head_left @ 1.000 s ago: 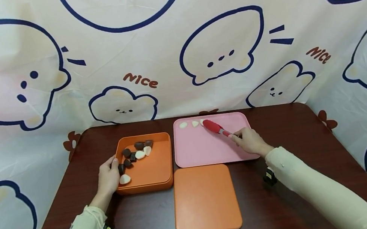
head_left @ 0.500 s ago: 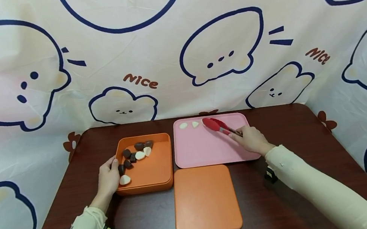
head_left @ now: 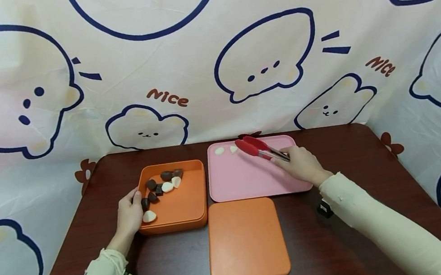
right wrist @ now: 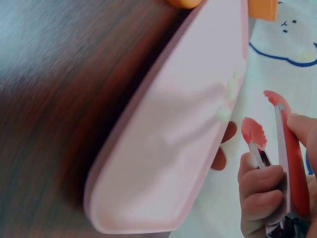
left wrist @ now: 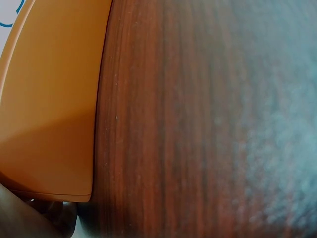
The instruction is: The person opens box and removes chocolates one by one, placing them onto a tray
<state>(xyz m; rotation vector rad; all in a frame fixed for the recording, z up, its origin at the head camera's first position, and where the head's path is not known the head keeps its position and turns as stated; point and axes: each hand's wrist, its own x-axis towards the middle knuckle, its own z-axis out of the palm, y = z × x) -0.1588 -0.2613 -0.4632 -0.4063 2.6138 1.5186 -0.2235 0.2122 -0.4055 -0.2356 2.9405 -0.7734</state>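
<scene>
Tongs (head_left: 247, 148) have shifted slightly left and away from you since the frame half a second ago, with your right hand (head_left: 303, 165) close behind. You grip them with fingers curled round one arm and thumb on the other, loosely enough that the tips stand apart (right wrist view shows nothing between them), probably so a squeeze can close them. They're above the back of the pink tray (head_left: 237, 181), near two white pieces (head_left: 219, 150); can't tell from the head view what the tongs hide.

Your left hand (head_left: 129, 212) grips the left wall of the orange box (head_left: 188, 200), thumb at the rim, likely to steady it. Dark pieces (head_left: 151, 184) and pale pieces (head_left: 167, 187) lie inside, mostly toward the left and back. Box sits just beside the tray, presumably for a short reach; orange board (head_left: 247, 241) lies flat in front.
</scene>
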